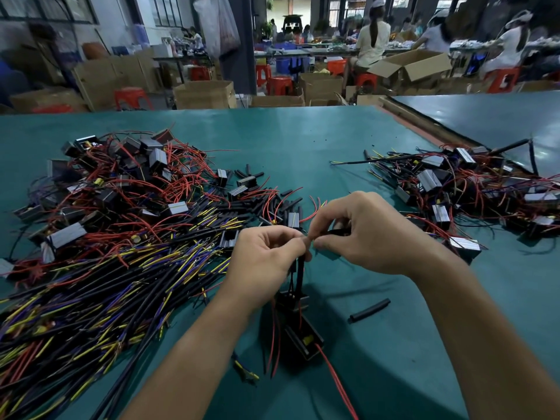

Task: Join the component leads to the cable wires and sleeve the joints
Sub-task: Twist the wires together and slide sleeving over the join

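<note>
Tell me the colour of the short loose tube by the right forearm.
Plain black; the head view shows the short sleeving tube on the teal table.

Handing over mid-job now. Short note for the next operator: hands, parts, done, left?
Left hand: pinches thin black wires above a dangling black box component with red leads.
Right hand: pinches a short black piece, likely sleeve tubing, at the same spot.
Spare black sleeve tube lies on the green table.
Done: joint state hidden inside the pinch.
Left: finish and sleeve this joint; pile of black cables with yellow and purple wires waits left.
</note>
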